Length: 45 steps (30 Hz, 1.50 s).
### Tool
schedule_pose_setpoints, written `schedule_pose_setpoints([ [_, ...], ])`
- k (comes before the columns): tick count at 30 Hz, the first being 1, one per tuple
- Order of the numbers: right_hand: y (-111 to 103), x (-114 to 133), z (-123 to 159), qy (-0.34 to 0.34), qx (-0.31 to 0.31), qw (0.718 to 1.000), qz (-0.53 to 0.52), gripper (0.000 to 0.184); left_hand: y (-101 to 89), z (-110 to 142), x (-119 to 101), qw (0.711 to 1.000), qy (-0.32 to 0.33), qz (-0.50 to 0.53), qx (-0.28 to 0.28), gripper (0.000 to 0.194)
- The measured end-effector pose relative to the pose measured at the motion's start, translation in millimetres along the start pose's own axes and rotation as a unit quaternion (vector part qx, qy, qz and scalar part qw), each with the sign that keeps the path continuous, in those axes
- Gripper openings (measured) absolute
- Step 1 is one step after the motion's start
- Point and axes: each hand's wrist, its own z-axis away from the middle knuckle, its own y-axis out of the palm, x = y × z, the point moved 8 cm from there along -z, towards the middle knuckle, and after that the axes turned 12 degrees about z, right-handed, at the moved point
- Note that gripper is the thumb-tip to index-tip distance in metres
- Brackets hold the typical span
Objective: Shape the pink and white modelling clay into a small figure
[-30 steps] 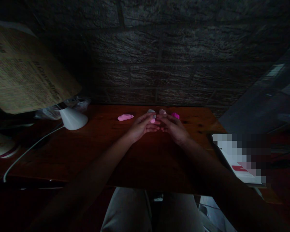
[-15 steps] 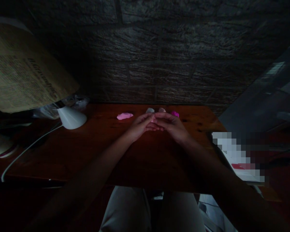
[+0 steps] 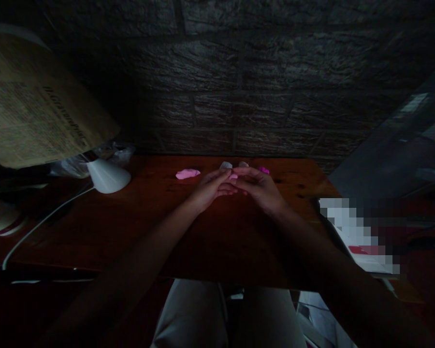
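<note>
Between the fingertips of both hands is a small pink piece of modelling clay [image 3: 233, 177]. My left hand [image 3: 214, 186] pinches it from the left, its lower fingers curled beneath. From the right, my right hand [image 3: 258, 187] closes thumb and fingers on the same piece. A larger pink lump of clay [image 3: 187, 173] lies on the wooden table [image 3: 145, 208], left of my hands. Just behind the hands sit a whitish lump [image 3: 225, 165], a pale pink lump [image 3: 243, 164] and a magenta lump [image 3: 264, 170], each partly hidden by fingers.
A white lamp base [image 3: 109, 177] with a newsprint-patterned shade [image 3: 43, 106] stands at the left, its white cable [image 3: 39, 224] trailing forward. A cup-like container [image 3: 0, 217] is at the far left. A blurred white object [image 3: 362, 237] lies on the right edge. A brick-patterned wall [image 3: 210, 63] rises behind.
My fingertips have parted slightly, and the small pink clay piece between them shows more plainly. The lumps on the table have stayed in place.
</note>
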Motion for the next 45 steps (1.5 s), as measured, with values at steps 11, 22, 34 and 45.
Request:
schedule_pose_setpoints([
  [11, 5.4, 1.7, 0.3, 0.002, 0.029, 0.999, -0.023, 0.029, -2.8, 0.1, 2.1, 1.0, 0.0, 0.009, -0.014, 0.019],
  [22, -1.4, -0.1, -0.5, 0.011, -0.003, 1.0, -0.019, 0.03, -2.8, 0.4, 0.8, 1.0, -0.004, 0.025, -0.01, 0.031],
  [34, 1.5, 4.8, 2.6, 0.026, 0.022, 0.999, -0.029, 0.028, -6.0, -0.5, -0.1, 0.999, -0.007, 0.034, -0.042, 0.033],
  [45, -4.3, -1.3, 0.2, 0.047, -0.004, 0.998, -0.04, 0.031, 10.0, 9.4, -21.0, 0.981, 0.159, -0.108, 0.012, 0.039],
])
